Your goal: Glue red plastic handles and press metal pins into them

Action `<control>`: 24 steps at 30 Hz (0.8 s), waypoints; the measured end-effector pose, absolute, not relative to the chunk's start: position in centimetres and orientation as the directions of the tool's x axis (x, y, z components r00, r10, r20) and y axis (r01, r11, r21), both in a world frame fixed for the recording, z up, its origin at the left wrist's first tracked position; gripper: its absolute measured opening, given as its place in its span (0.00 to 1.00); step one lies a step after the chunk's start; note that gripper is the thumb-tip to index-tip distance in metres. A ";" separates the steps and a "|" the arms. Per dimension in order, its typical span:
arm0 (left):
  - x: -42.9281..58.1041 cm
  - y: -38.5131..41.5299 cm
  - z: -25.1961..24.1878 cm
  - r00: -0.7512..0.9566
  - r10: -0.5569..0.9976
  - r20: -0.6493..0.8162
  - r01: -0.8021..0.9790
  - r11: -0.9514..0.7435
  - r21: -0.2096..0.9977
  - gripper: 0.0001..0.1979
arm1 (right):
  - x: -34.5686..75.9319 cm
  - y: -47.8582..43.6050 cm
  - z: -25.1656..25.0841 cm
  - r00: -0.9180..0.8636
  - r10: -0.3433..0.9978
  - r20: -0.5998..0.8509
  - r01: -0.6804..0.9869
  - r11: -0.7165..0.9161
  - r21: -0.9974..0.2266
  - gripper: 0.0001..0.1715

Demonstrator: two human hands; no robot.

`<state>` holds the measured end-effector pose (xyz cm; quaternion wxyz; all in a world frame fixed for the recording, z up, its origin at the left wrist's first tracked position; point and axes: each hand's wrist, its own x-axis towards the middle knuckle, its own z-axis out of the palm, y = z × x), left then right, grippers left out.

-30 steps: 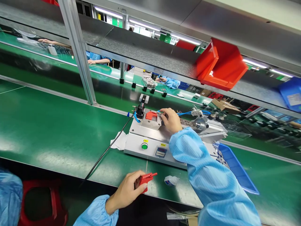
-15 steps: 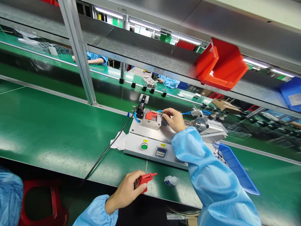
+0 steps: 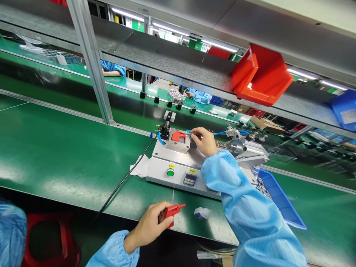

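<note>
Red part (image 3: 171, 213) is pinched in the left hand (image 3: 150, 224) over the near edge of the tabletop (image 3: 69, 148), while the fingers of the right hand (image 3: 205, 142), shifted only slightly, are drawn together, contents unclear, beside the second red piece (image 3: 175, 137) on the metal block (image 3: 175, 147) near the left edge of the machine (image 3: 158, 164), so work there seems unfinished.

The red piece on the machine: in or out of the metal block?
In, apparently: the red piece sits in the top of the metal block, beside the right hand; how firmly, I cannot tell.
</note>
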<state>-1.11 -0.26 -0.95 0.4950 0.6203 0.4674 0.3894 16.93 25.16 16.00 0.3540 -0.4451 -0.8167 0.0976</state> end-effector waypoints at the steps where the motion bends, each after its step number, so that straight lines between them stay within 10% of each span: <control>1: -1.1 -0.3 -0.9 0.258 0.966 0.022 0.196 -0.074 0.978 0.10 | 16.9 25.1 16.0 -0.352 0.796 0.493 0.658 0.584 -0.474 0.09; 24: -1.0 -0.4 -0.8 0.275 0.961 0.016 0.179 -0.067 0.982 0.08 | 16.5 25.0 15.9 -0.342 0.797 0.497 0.673 0.577 -0.462 0.08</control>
